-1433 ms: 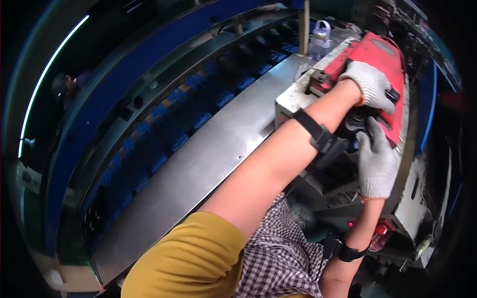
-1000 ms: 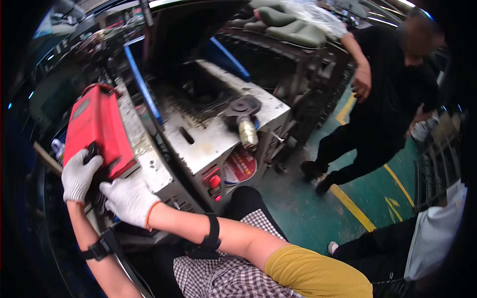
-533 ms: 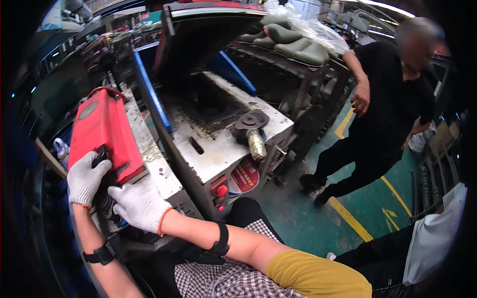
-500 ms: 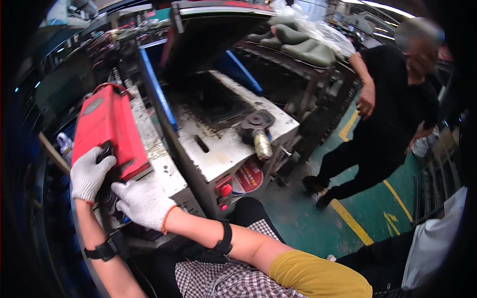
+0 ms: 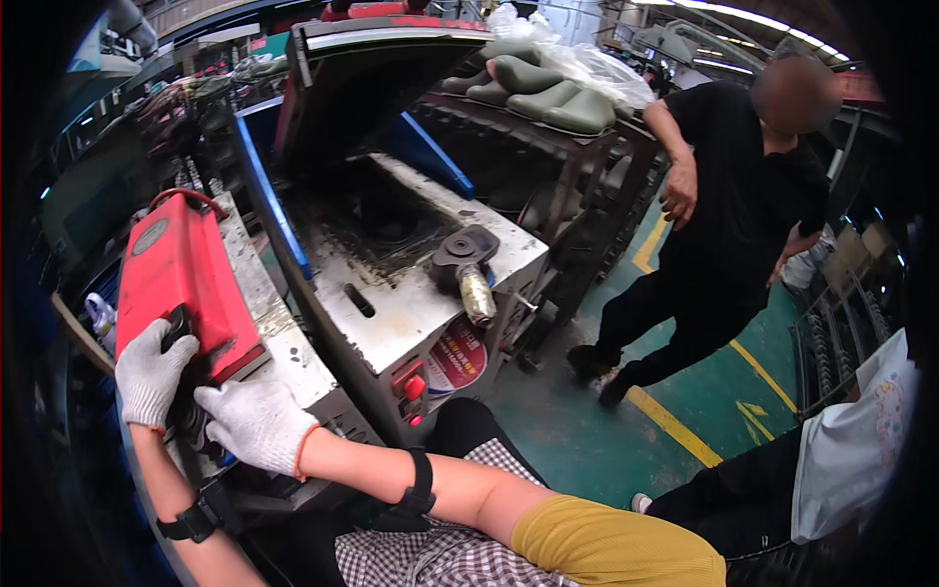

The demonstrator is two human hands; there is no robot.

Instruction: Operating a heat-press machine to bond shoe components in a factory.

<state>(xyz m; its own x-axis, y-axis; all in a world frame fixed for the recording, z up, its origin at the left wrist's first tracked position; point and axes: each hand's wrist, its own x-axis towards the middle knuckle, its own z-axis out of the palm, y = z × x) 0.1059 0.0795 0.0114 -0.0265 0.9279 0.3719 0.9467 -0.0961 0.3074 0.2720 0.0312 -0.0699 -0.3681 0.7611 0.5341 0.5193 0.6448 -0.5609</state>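
Note:
Both my hands wear white knit gloves. My left hand (image 5: 155, 374) is at the front end of a red machine cover (image 5: 171, 269), its fingers and thumb closed on a dark piece (image 5: 179, 325) whose kind I cannot make out. Just right of it and lower, my right hand (image 5: 256, 423) has its fingers curled together beside a dark, shadowed area under the cover's front edge. What its fingertips hold, if anything, is hidden. The red cover lies on a worn white machine bed.
A white machine (image 5: 352, 318) with a raised dark lid (image 5: 367, 93) stands to the right. On its top sits a tool with a tape-wrapped handle (image 5: 476, 293); red buttons (image 5: 414, 387) are on its front. Green shoe-like forms (image 5: 567, 103) lie on a rack. A person in black (image 5: 729, 215) stands right.
The whole view has shifted, so the machines appear farther left and slightly lower. My hands keep nearly the same place at the red cover. The person's arm and head have moved slightly.

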